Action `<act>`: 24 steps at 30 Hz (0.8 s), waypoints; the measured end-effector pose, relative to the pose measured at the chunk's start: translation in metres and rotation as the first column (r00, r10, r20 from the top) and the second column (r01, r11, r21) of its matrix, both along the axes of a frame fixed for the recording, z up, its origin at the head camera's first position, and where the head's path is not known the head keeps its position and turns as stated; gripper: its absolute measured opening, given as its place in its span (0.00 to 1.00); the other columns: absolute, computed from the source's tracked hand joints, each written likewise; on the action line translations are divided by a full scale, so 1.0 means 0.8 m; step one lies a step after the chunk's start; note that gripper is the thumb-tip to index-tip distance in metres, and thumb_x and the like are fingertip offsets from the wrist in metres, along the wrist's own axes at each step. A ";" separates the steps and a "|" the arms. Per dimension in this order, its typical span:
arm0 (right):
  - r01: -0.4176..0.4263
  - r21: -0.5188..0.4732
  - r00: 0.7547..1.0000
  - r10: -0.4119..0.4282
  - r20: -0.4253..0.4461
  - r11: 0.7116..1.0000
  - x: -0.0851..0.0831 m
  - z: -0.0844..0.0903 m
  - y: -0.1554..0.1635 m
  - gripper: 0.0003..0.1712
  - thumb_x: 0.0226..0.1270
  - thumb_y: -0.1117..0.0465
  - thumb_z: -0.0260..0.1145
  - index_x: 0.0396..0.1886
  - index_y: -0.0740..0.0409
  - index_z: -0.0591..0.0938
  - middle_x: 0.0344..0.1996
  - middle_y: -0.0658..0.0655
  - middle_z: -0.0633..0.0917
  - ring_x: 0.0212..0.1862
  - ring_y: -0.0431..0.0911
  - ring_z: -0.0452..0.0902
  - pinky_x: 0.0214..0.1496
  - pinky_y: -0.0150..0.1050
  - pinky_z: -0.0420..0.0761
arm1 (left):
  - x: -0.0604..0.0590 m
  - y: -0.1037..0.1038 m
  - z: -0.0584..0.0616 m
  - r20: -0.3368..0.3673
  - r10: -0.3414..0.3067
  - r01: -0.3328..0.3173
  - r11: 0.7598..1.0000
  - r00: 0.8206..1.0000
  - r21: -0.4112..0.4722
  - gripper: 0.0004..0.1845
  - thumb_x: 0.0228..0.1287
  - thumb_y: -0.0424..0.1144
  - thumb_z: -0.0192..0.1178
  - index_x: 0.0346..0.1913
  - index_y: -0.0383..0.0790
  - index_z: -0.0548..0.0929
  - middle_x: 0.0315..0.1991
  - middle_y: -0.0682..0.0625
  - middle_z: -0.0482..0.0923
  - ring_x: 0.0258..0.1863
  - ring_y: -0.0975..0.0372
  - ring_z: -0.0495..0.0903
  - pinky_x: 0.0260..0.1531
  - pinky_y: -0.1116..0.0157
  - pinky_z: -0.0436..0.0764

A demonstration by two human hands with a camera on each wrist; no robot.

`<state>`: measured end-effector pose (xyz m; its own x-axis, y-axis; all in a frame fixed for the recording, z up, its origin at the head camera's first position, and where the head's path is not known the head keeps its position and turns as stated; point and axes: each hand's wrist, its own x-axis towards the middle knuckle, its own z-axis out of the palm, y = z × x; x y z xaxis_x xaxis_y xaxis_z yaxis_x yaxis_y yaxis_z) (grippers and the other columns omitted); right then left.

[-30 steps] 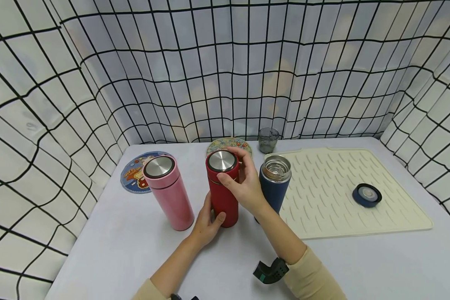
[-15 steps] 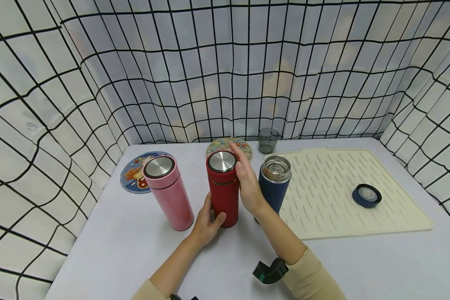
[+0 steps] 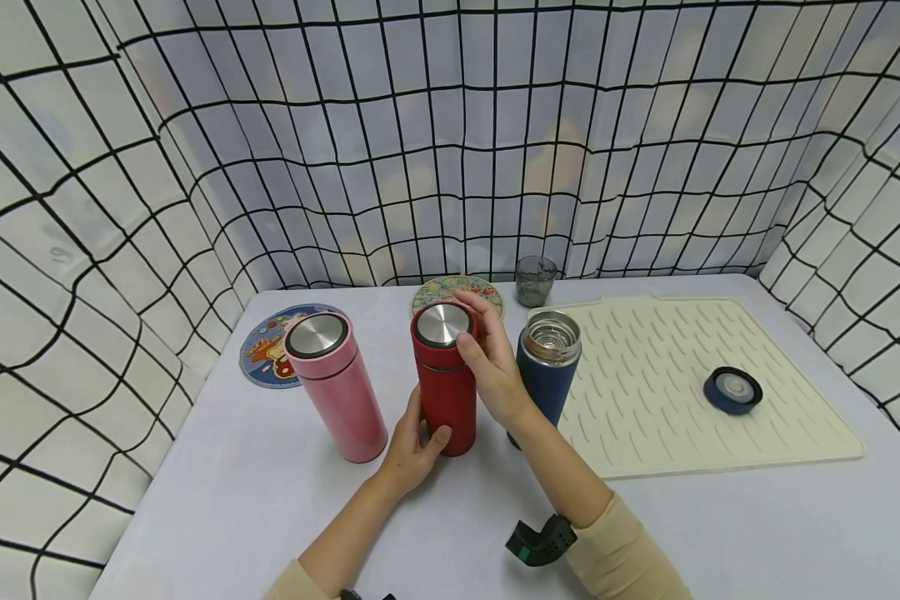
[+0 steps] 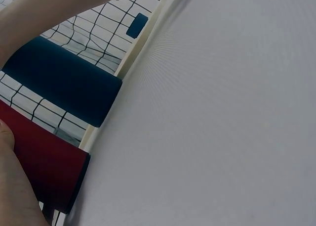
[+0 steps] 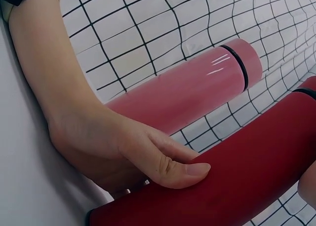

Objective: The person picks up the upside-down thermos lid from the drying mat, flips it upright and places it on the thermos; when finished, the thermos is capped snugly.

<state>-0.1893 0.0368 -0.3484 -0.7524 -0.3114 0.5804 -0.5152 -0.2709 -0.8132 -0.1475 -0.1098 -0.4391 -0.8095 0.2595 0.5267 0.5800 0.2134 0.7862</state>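
A white table stands inside a curtain of white cloth crossed by black grid lines. On it, near the middle, a red flask stands upright with its steel-topped lid on. The left hand grips the flask low on its body, fingers curled round the far side and the thumb pressed across the front, the forearm coming in from six o'clock. The right hand is wrapped round the lid from three o'clock, thumb on the near edge and fingers curving over the back, wrist bent upward from a beige sleeve.

At nine o'clock of the red flask stands a pink flask, lid on, near but apart. At three o'clock, just behind the right hand, a blue flask stands open on the edge of a cream ribbed mat; its blue lid lies farther right on the mat. Toward twelve o'clock lie two round picture coasters and a small grey glass.
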 end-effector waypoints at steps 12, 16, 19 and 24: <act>0.022 -0.005 1.000 -0.022 0.001 1.000 0.001 0.000 -0.005 0.46 0.55 0.47 0.67 0.67 0.57 0.56 0.56 0.61 0.69 0.55 0.51 0.69 0.52 0.43 0.76 | 0.001 0.000 0.001 0.027 -0.007 0.007 1.000 1.000 0.001 0.35 0.59 0.28 0.56 0.67 0.30 0.52 0.53 0.37 0.71 0.53 0.49 0.71 0.52 0.52 0.72; 0.009 0.015 1.000 -0.009 0.007 1.000 0.000 0.000 -0.002 0.43 0.58 0.53 0.66 0.68 0.57 0.55 0.58 0.60 0.68 0.56 0.51 0.68 0.53 0.44 0.74 | 0.001 0.000 0.002 0.033 -0.012 0.012 1.000 0.999 0.007 0.35 0.59 0.29 0.56 0.67 0.30 0.52 0.54 0.37 0.70 0.53 0.49 0.71 0.52 0.51 0.72; -0.016 0.043 1.000 0.016 -0.003 0.999 0.000 0.002 0.001 0.41 0.62 0.54 0.60 0.69 0.57 0.52 0.58 0.62 0.67 0.57 0.51 0.67 0.55 0.44 0.73 | 0.001 0.001 0.003 0.023 -0.013 0.013 1.000 1.000 0.006 0.35 0.61 0.32 0.56 0.67 0.30 0.52 0.53 0.37 0.70 0.52 0.48 0.71 0.51 0.51 0.72; -0.040 0.056 0.999 0.040 -0.005 0.998 0.000 0.005 0.004 0.40 0.62 0.52 0.59 0.70 0.57 0.53 0.58 0.64 0.68 0.56 0.51 0.68 0.55 0.44 0.73 | 0.001 0.000 0.002 0.021 -0.006 0.006 1.000 1.000 0.009 0.34 0.61 0.32 0.57 0.66 0.30 0.52 0.53 0.36 0.71 0.51 0.48 0.71 0.50 0.51 0.73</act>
<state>-0.1894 0.0402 -0.3440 -0.7351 -0.3732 0.5660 -0.5099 -0.2460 -0.8243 -0.1463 -0.1099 -0.4373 -0.8189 0.2600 0.5116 0.5643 0.2031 0.8002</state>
